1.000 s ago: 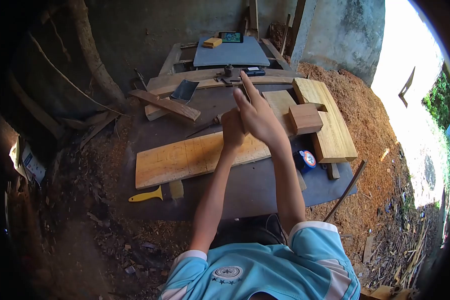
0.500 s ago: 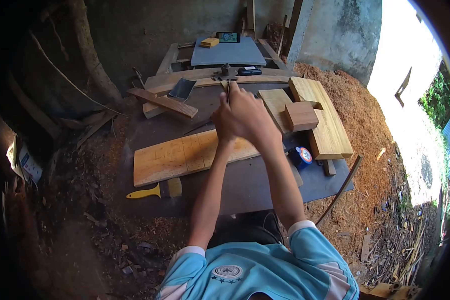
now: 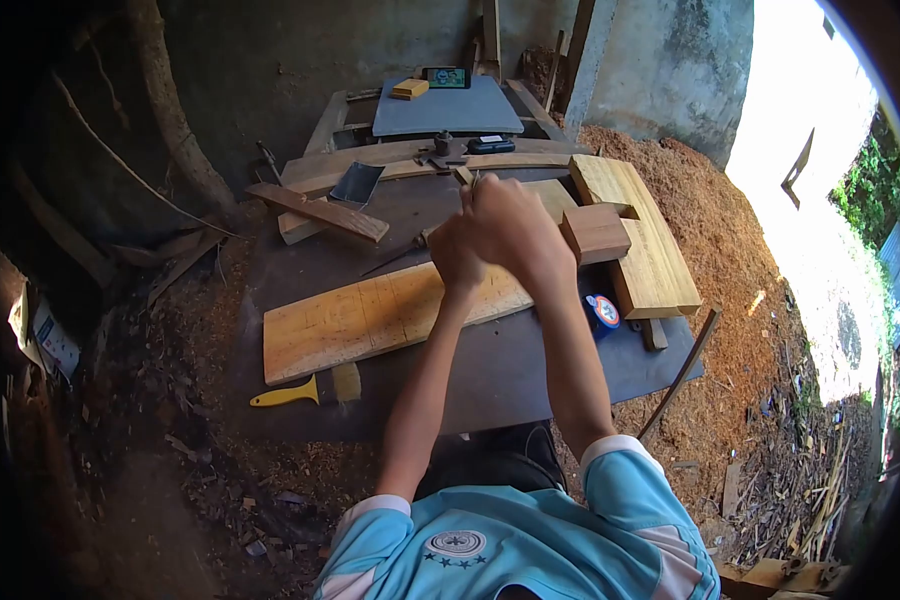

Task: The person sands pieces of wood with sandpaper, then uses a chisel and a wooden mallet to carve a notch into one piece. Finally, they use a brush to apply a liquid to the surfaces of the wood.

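Grip of the left hand (image 3: 455, 252) is narrow and appears to be closed on a small piece (image 3: 464, 175), whose pale end is shown above the knuckles; how far the fingers of the right hand (image 3: 523, 232) are closed cannot be told, since they are bent over and partly hidden. The small piece is held in the air over the far half of the desk (image 3: 500, 370), beyond the long board (image 3: 345, 318), with the hands brought together around it. By judgement, the step in hand is close two-handed work on that piece, with the left hand used as a holder and the right laid against it; for the next move, a firm hold and a controlled right hand would be called for. The exposed end is pointed up and away from the body, tilted slightly to the left; the long axis seems to be run from the hands toward the far edge, though its full length cannot be seen. Below, the long board is laid flat and slantwise, its near end to the left and its far end to the right. By its near edge a yellow-handled brush (image 3: 285, 395) is placed, and a tape measure (image 3: 602, 311) is set to the right of the right forearm
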### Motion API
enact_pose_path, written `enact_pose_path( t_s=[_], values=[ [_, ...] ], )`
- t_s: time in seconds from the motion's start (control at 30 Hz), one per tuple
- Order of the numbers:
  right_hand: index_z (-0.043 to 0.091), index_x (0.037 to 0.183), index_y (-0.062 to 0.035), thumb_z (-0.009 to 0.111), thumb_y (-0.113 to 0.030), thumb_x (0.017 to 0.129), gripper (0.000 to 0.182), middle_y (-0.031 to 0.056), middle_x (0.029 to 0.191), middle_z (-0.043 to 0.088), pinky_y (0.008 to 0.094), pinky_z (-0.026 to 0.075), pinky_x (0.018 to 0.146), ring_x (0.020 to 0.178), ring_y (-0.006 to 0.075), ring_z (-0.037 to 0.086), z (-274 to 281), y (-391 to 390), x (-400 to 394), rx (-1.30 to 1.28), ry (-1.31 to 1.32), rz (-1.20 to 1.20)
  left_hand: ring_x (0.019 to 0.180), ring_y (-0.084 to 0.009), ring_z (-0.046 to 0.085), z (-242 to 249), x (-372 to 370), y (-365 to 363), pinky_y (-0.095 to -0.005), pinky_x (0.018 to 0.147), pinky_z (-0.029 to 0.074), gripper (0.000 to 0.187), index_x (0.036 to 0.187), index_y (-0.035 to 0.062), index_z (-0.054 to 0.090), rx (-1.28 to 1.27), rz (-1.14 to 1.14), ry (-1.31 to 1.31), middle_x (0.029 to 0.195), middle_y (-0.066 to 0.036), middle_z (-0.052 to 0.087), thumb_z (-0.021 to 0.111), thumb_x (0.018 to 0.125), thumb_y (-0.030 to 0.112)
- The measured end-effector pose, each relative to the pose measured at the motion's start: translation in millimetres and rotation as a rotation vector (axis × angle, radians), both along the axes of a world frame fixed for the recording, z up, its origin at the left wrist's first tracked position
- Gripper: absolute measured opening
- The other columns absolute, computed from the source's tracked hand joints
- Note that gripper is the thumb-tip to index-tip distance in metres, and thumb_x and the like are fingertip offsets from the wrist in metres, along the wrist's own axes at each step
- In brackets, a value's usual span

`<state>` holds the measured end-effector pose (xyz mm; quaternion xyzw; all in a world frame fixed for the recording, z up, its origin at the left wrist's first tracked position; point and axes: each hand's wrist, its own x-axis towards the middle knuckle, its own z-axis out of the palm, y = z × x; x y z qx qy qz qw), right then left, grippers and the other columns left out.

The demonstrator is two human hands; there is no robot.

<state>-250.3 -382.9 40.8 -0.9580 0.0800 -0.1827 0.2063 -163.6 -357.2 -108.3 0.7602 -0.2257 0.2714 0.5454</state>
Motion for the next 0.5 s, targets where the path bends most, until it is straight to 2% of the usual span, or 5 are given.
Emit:
enact_pose_path(
  t_s=[0.17, 0.2, 0.3, 0.37, 0.5],
  values=[
    [0.053, 0.095, -0.0019, 0.041, -0.029, 0.091, 0.030, 0.0184, 0.081, 0.062, 0.0373, 0.046, 0.077, 0.081, 0.0349, 0.060, 15.5, 4.5, 2.5, 0.288, 0.144, 0.082, 0.049, -0.0171, 0.053, 1.1, 18.4, 16.8, -0.0309, 0.045, 0.037, 0.037, 0.063, 0.0021, 0.048, -0.090, -0.180, 0.159, 0.052, -0.009, 0.050, 0.049, 0.088, 0.029],
    [0.048, 0.117, -0.0032, 0.036, -0.031, 0.094, 0.038, 0.0139, 0.110, 0.056, 0.0308, 0.042, 0.084, 0.099, 0.0227, 0.054, 5.5, -15.4, 7.1, 0.839, 0.202, 0.400, 0.042, -0.0140, 0.048, -2.8, 23.1, 28.3, -0.0267, 0.040, 0.035, 0.043, 0.067, 0.0039, 0.048, -0.402, -0.360, 0.175, 0.053, -0.005, 0.048, 0.040, 0.092, 0.038],
    [0.030, 0.136, -0.0072, 0.033, -0.033, 0.095, 0.048, 0.0092, 0.122, 0.047, 0.0238, 0.041, 0.076, 0.100, 0.0146, 0.047, -56.8, -17.9, 19.2, 1.334, -0.110, 0.586, 0.041, -0.0098, 0.045, 16.4, 18.3, 42.5, -0.0220, 0.036, 0.033, 0.051, 0.073, 0.0073, 0.050, -0.824, -0.721, 0.579, 0.053, 0.000, 0.047, 0.028, 0.092, 0.050],
    [0.015, 0.141, -0.0100, 0.031, -0.036, 0.095, 0.055, 0.0079, 0.143, 0.020, 0.0278, 0.025, 0.101, 0.127, 0.0183, 0.024, -70.1, -15.7, 15.0, 1.414, -0.177, 0.652, 0.043, -0.0064, 0.046, 32.0, 5.1, 44.6, -0.0184, 0.036, 0.035, 0.059, 0.086, 0.0098, 0.052, -0.811, -0.704, 0.602, 0.056, 0.002, 0.048, 0.018, 0.090, 0.058],
    [0.012, 0.141, -0.0101, 0.023, -0.043, 0.095, 0.058, 0.0112, 0.144, 0.018, 0.0322, 0.011, 0.108, 0.133, 0.0232, 0.014, -83.4, -17.3, 10.3, 1.228, -0.244, 0.630, 0.114, -0.0171, 0.044, 34.9, 4.8, 55.0, -0.0313, 0.097, 0.033, 0.072, 0.128, 0.0064, 0.036, -0.572, -0.808, 0.379, 0.123, -0.006, 0.044, 0.021, 0.087, 0.063]
  ],
)
